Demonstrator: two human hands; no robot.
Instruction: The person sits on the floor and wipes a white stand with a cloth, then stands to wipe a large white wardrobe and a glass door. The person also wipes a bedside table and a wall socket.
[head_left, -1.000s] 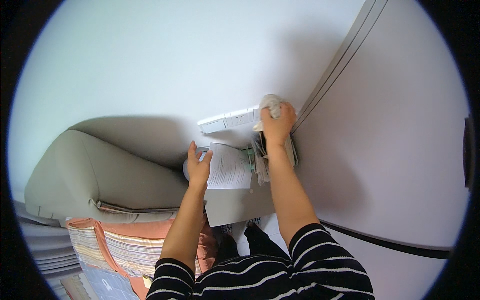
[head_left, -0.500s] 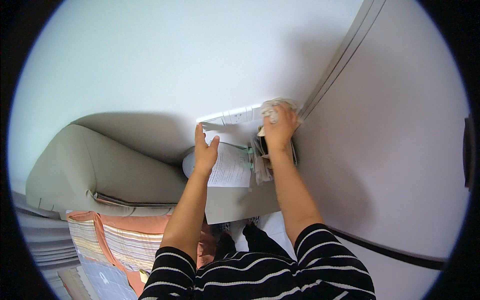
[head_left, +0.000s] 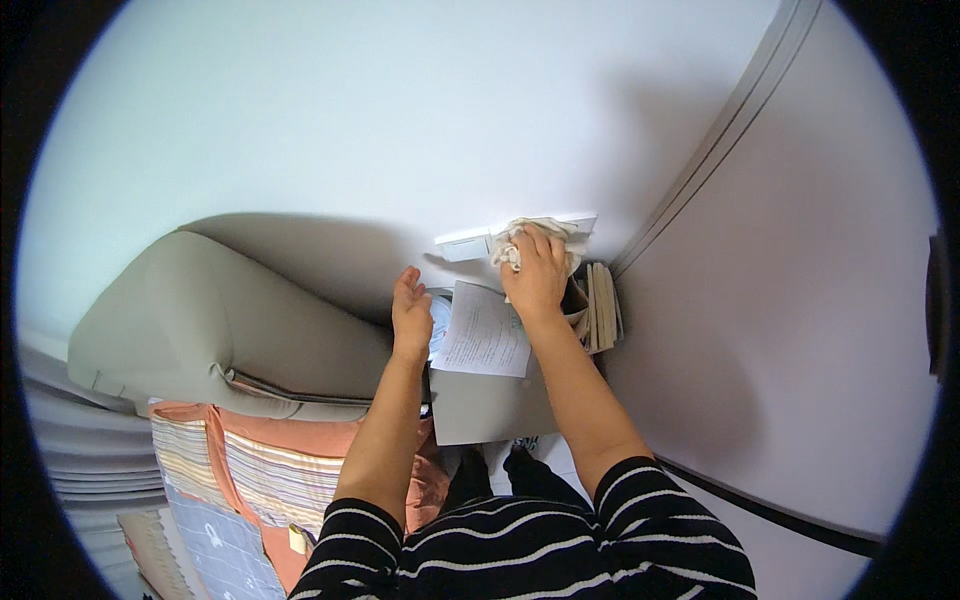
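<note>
My right hand (head_left: 538, 270) is closed over a crumpled cream cloth (head_left: 508, 252), pressing it against the white socket panel (head_left: 466, 248) on the wall. The cloth covers the panel's middle; both panel ends show beside it. My left hand (head_left: 412, 312) is held up to the left of the panel, fingers stretched out, with nothing in it. Below the hands, a printed sheet of paper (head_left: 482, 335) lies on a grey bedside cabinet (head_left: 490, 405). A round pale object (head_left: 438, 325) sits partly hidden between my left hand and the paper.
Several upright books (head_left: 602, 305) stand at the cabinet's right, close to a pale cupboard door (head_left: 780, 300). A padded grey headboard (head_left: 290, 335) fills the left side, above a bed with striped and orange bedding (head_left: 280, 460). Grey curtains (head_left: 95, 450) hang at the far left.
My right hand has moved the cloth left along the socket panel, from its right end to its middle. My left hand has lowered slightly. The whole view has shifted a little.
</note>
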